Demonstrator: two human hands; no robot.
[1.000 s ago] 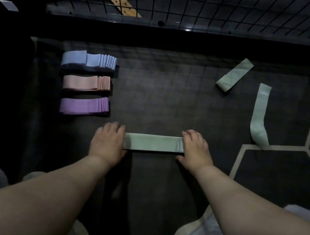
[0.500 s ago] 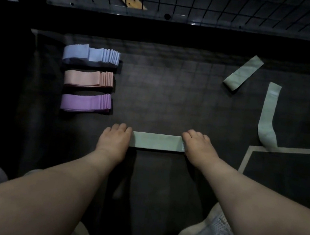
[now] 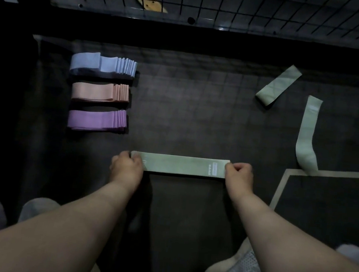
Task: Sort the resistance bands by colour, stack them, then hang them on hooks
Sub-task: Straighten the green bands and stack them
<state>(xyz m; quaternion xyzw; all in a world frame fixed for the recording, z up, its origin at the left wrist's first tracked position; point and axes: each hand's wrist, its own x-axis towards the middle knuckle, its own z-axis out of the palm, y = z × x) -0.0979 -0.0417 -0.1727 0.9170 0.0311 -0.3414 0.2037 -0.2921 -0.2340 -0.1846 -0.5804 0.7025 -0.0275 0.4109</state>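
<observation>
Head view: left hand (image 3: 126, 167) and right hand (image 3: 238, 175) pinch green band (image 3: 182, 165) ends.

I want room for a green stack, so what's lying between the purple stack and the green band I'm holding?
Nothing; the head view shows only bare dark floor between the purple stack and the green band.

I can read nothing here. The green band (image 3: 182, 165) I hold bears a small pale printed label (image 3: 214, 169) near my right hand (image 3: 239, 176), its marks too blurred to read.
</observation>
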